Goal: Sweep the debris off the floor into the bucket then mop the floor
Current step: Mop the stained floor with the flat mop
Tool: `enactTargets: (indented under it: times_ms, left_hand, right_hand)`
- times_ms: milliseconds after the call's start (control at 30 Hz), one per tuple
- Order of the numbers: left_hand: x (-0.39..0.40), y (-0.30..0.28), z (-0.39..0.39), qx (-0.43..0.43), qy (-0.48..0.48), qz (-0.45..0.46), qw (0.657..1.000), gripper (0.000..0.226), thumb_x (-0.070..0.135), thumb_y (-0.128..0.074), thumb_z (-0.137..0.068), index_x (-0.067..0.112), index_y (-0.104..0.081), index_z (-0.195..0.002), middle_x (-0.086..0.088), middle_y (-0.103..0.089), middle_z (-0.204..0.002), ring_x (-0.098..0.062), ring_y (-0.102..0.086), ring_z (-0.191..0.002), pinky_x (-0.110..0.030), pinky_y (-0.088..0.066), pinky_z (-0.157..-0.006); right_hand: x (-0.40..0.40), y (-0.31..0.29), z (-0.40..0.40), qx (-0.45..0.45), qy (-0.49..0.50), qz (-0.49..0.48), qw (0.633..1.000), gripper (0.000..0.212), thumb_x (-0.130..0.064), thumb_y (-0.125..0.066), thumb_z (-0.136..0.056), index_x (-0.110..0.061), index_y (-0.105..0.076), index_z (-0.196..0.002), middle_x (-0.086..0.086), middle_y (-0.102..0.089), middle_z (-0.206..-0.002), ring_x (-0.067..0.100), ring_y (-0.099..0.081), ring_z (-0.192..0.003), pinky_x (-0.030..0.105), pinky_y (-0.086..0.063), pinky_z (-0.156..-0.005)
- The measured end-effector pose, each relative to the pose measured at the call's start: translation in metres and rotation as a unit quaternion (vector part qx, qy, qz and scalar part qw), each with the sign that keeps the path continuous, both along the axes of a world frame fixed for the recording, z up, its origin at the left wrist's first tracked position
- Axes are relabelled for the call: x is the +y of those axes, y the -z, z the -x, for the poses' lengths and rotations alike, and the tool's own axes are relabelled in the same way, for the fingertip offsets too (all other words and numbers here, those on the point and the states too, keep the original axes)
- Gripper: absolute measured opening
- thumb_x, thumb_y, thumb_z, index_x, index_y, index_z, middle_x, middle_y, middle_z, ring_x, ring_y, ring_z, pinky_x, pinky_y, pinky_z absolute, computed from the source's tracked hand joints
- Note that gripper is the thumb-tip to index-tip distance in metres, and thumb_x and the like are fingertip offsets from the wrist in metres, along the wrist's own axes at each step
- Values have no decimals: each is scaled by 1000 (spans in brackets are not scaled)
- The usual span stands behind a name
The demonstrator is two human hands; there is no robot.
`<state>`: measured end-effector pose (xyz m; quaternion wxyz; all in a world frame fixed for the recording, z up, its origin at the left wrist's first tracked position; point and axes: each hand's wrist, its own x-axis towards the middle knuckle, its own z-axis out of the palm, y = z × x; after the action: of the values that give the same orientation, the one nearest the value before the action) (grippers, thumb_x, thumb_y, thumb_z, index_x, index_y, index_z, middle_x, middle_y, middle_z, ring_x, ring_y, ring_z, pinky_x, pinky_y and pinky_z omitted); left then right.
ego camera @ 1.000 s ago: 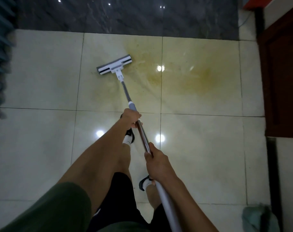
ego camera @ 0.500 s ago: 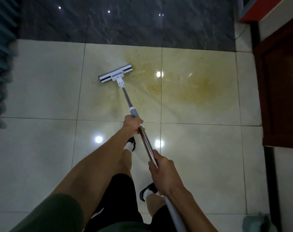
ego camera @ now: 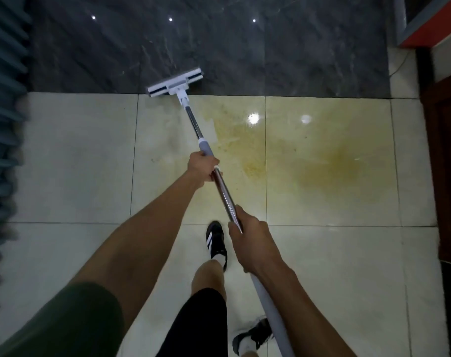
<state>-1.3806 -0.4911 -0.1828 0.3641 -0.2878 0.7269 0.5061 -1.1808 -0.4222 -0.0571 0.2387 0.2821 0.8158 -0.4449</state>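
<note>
**Mop head at the tile boundary, both hands on the handle**

Fingers of the left hand (ego camera: 203, 168) were curled round the mop handle (ego camera: 223, 194) just below its grey collar (ego camera: 205, 147), grasping it. Fingers of the right hand (ego camera: 250, 242) were wrapped round the same handle lower down, where the bare metal section met the pale grey grip; thumb lay along the shaft. The two hands were apart on the handle, the left arm extended forward, the right held closer to the body.

The handle ran diagonally from lower right up to the mop head (ego camera: 174, 82). The head, white with dark end sections, lay flat on the floor, tilted slightly, across the seam between the cream tiles (ego camera: 80, 155) and the dark marbled tiles (ego camera: 219, 47).

A yellow-brown stain (ego camera: 319, 161) spread over the cream tiles to the right of the handle; a paler strip ran beside the shaft along the stain's left edge.

One black shoe with white stripes (ego camera: 216, 242) stood forward between the hands' line and the body; the other shoe (ego camera: 255, 334) was further back. A dark wooden door (ego camera: 448, 163) stood at the right edge, blue slats (ego camera: 3, 99) at the left.
</note>
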Motion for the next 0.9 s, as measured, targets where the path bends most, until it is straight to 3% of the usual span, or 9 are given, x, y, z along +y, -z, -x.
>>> enactTargets:
  times_ms: [67,133,200,433,567,633,733,800,900]
  left_hand:
    - [7,7,36,8,13,1,1000,53,1,-70,-89,-3,-49,-138,-25,-64,-111,-32,-66,-60,-54,-61,-68]
    - [12,12,63,17,17,1,1000,53,3,-70,-90,-2,-49,-138,-22,-63,-104,-31,-66,-60,-54,-61,-71]
    - [18,16,81,18,21,2,1000,52,5,-70,-91,-1,-48,-137,-21,-62,-102,-32,-67,-62,-54,-61,-73]
    - [34,25,83,-3,62,16,998,35,7,-67,-94,-6,-53,-124,-20,-62,-92,-35,-69,-68,-56,-61,-73]
    - [40,23,60,-42,68,14,997,29,2,-64,-95,-9,-53,-120,-14,-63,-90,-32,-66,-57,-49,-61,-53]
    - [45,23,35,-57,76,13,995,29,1,-63,-95,-10,-54,-120,-16,-65,-94,-33,-66,-57,-47,-60,-49]
    - [56,24,-20,-67,97,27,993,22,2,-64,-94,-8,-57,-113,-23,-65,-104,-35,-68,-59,-53,-61,-57]
    - [63,25,-61,-72,112,31,991,10,3,-64,-94,-1,-57,-99,-23,-64,-96,-33,-69,-56,-50,-61,-55]
    - [75,25,-126,-84,136,36,986,13,4,-62,-95,7,-51,-88,-17,-62,-87,-29,-70,-56,-48,-62,-59]
  right_hand:
    - [6,10,37,3,0,-1,1000,35,-26,-46,-101,-23,-51,-136,-3,-64,-86,8,-61,-62,19,-46,-49]
    - [9,18,67,3,-5,-4,1000,36,-25,-44,-102,-19,-49,-137,7,-67,-99,23,-65,-81,32,-55,-65]
    - [11,24,87,1,-11,-6,1000,33,-25,-43,-102,-16,-50,-133,10,-67,-102,30,-64,-91,39,-57,-76]
    - [17,33,86,-21,-5,-27,999,43,-27,-43,-104,-20,-40,-146,9,-67,-110,26,-65,-91,31,-52,-73]
    - [14,31,57,-51,17,-22,998,49,-28,-42,-104,-24,-31,-152,8,-65,-114,25,-66,-91,33,-57,-75]
    - [16,28,29,-55,23,-16,998,48,-29,-41,-104,-24,-33,-152,7,-66,-110,23,-67,-90,36,-59,-76]
    - [24,22,-25,-77,46,2,996,49,-30,-41,-105,-26,-31,-152,7,-67,-110,23,-68,-87,38,-60,-74]
    - [29,19,-66,-97,65,22,993,50,-30,-41,-105,-28,-30,-153,9,-67,-110,24,-68,-87,36,-60,-73]
    - [39,14,-134,-97,66,28,993,49,-29,-41,-105,-26,-30,-153,8,-68,-107,19,-67,-81,27,-55,-63]
